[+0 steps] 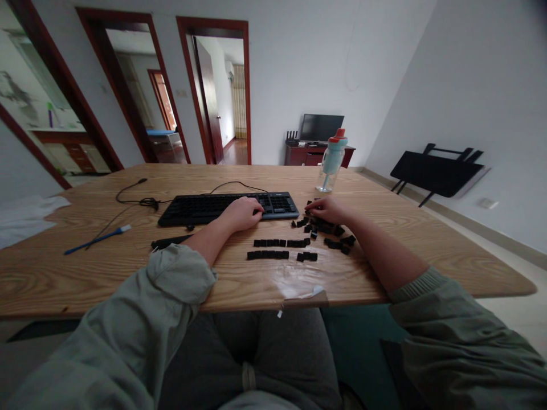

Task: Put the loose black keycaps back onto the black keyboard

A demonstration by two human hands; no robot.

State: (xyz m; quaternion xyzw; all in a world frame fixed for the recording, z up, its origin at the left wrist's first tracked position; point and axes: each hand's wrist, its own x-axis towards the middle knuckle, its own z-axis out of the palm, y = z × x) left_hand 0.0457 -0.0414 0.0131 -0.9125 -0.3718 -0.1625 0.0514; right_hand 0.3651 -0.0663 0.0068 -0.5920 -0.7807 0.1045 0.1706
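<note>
A black keyboard (192,208) lies across the table, and some key spots on its right half look bare. Over its right part rests my left hand (243,213), fingers bent and slightly apart against the keys; I see nothing held in it. To the right of the keyboard, my right hand (325,209) reaches into a pile of loose black keycaps (325,228), its fingertips pinched together at a small dark keycap (308,208). Nearer me, more keycaps stand in two short rows, an upper row (270,243) and a lower row (268,255).
A clear bottle with a red lid (331,165) stands behind the pile. At left lie a blue brush (96,240), the keyboard's cable (149,202) and white cloth (29,216). A long black piece (168,242) sits by my left forearm. Tape (305,299) covers the table's front edge.
</note>
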